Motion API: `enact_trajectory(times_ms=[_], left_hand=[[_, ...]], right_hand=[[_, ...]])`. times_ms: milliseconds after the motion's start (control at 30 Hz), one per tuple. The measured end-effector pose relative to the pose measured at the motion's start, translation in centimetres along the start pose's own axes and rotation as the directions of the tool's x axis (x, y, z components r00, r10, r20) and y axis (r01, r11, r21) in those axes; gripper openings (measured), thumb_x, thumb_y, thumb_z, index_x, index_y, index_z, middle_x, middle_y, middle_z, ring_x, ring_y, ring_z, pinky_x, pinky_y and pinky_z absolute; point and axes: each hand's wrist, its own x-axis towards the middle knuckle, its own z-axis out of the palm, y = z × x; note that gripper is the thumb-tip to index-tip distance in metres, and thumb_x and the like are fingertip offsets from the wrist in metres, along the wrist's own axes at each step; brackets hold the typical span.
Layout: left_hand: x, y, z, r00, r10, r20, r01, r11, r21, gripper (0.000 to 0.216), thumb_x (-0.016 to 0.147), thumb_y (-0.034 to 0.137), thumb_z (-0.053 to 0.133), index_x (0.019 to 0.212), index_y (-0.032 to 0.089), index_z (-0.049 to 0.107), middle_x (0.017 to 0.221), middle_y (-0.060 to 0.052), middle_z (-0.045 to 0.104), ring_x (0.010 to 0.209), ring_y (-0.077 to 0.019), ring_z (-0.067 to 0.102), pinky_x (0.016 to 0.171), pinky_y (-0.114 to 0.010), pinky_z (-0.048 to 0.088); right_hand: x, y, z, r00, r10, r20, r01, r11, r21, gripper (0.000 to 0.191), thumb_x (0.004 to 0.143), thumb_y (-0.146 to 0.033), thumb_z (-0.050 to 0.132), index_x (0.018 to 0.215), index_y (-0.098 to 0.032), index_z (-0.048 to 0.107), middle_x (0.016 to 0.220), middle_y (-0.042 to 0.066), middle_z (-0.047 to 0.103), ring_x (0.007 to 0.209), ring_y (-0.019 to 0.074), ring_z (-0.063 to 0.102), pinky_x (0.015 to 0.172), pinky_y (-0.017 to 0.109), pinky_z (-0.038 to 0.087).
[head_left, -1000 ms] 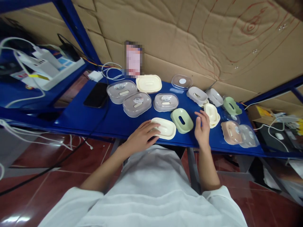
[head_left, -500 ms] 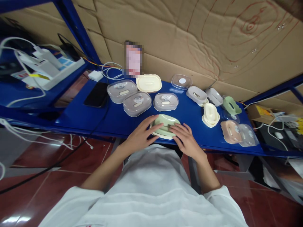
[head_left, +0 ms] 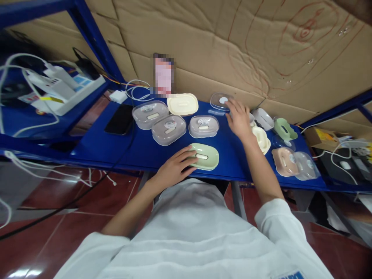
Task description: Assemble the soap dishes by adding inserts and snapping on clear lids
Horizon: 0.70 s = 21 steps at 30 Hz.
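Note:
A green oval soap dish (head_left: 213,158) with a pale slot in its middle lies at the table's front edge. My left hand (head_left: 173,167) rests on its left end, fingers stretched out. My right hand (head_left: 240,118) reaches toward the back with its fingers apart. Its fingertips are at the right edge of a clear lid (head_left: 215,101) bearing a round white sticker; whether they touch it I cannot tell. The hand partly covers a grey soap dish behind it. Just beyond the green dish sits a lidded grey soap box (head_left: 204,130).
Two more lidded grey boxes (head_left: 168,131) and a cream tray (head_left: 183,104) stand left of centre. Cream (head_left: 264,144), green (head_left: 286,130) and peach (head_left: 286,157) soap-dish parts crowd the right. A black phone (head_left: 118,119) and cables lie left. Cardboard (head_left: 203,50) walls the back.
My right hand has left the green dish and moved up and right to the clear lid. My left hand stays at the dish, whose middle now shows a pale slot.

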Motion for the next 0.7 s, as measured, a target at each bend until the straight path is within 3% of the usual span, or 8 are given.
enact_trajectory(times_ms=[133, 267, 367, 533, 633, 700], left_hand=[[-0.1, -0.1, 0.1, 1.0, -0.003, -0.017, 0.003, 1.0, -0.01, 0.026, 0.105, 0.025, 0.069, 0.13, 0.021, 0.071, 0.144, -0.011, 0.07, 0.155, -0.0288, 0.051, 0.125, -0.052, 0.053], [-0.2, -0.1, 0.1, 1.0, 0.01, -0.015, -0.01, 1.0, -0.002, 0.025, 0.105, 0.025, 0.069, 0.13, 0.021, 0.07, 0.143, -0.011, 0.07, 0.155, -0.0288, 0.051, 0.125, -0.051, 0.053], [-0.2, 0.0, 0.1, 1.0, -0.003, -0.027, 0.003, 1.0, 0.01, 0.031, 0.105, 0.025, 0.069, 0.135, 0.023, 0.067, 0.148, -0.013, 0.066, 0.154, -0.03, 0.052, 0.123, -0.052, 0.054], [-0.5, 0.4, -0.1, 0.991, -0.119, -0.058, 0.121, 0.992, 0.03, 0.062, 0.102, 0.033, 0.074, 0.159, 0.029, 0.05, 0.173, -0.018, 0.038, 0.156, -0.0351, 0.048, 0.122, -0.053, 0.054], [-0.5, 0.4, -0.1, 0.993, -0.112, -0.026, 0.112, 0.994, 0.004, 0.077, 0.102, 0.036, 0.074, 0.169, 0.034, 0.036, 0.179, -0.017, 0.029, 0.161, -0.0357, 0.042, 0.124, -0.054, 0.051], [-0.5, 0.3, -0.1, 0.995, -0.095, -0.008, 0.095, 0.996, -0.001, 0.081, 0.102, 0.039, 0.074, 0.17, 0.034, 0.032, 0.177, -0.016, 0.033, 0.16, -0.0349, 0.043, 0.125, -0.054, 0.05]], right_hand=[[6.4, 1.3, 3.1, 0.985, 0.175, 0.01, -0.171, 0.971, -0.165, 0.07, 0.098, -0.016, 0.059, 0.165, -0.008, 0.04, 0.166, 0.024, 0.047, 0.154, 0.0369, 0.042, 0.128, 0.059, 0.027], [6.2, 0.4, 3.5, 0.967, 0.25, -0.048, -0.254, 0.947, -0.195, 0.035, 0.104, -0.021, 0.052, 0.132, -0.008, 0.066, 0.142, 0.026, 0.062, 0.136, 0.0389, 0.054, 0.117, 0.062, 0.036], [2.1, -1.0, 2.2, 0.979, 0.164, -0.118, -0.175, 0.981, -0.087, 0.026, 0.105, -0.027, 0.049, 0.114, -0.013, 0.07, 0.131, 0.021, 0.067, 0.125, 0.0361, 0.06, 0.111, 0.055, 0.044], [-9.6, -5.5, 0.0, 0.977, -0.007, -0.212, 0.042, 0.986, 0.161, 0.025, 0.111, -0.035, 0.047, 0.115, -0.023, 0.069, 0.124, 0.014, 0.075, 0.116, 0.0304, 0.07, 0.105, 0.048, 0.052], [-14.7, -8.2, -1.0, 0.991, -0.105, -0.082, 0.123, 0.956, 0.266, 0.032, 0.11, -0.043, 0.055, 0.134, -0.025, 0.067, 0.128, 0.013, 0.076, 0.122, 0.0306, 0.07, 0.107, 0.048, 0.053], [-16.1, -9.3, -1.4, 0.978, -0.204, 0.034, 0.181, 0.924, 0.336, 0.054, 0.107, -0.052, 0.061, 0.153, -0.025, 0.057, 0.146, 0.015, 0.069, 0.138, 0.0328, 0.063, 0.114, 0.05, 0.051]])
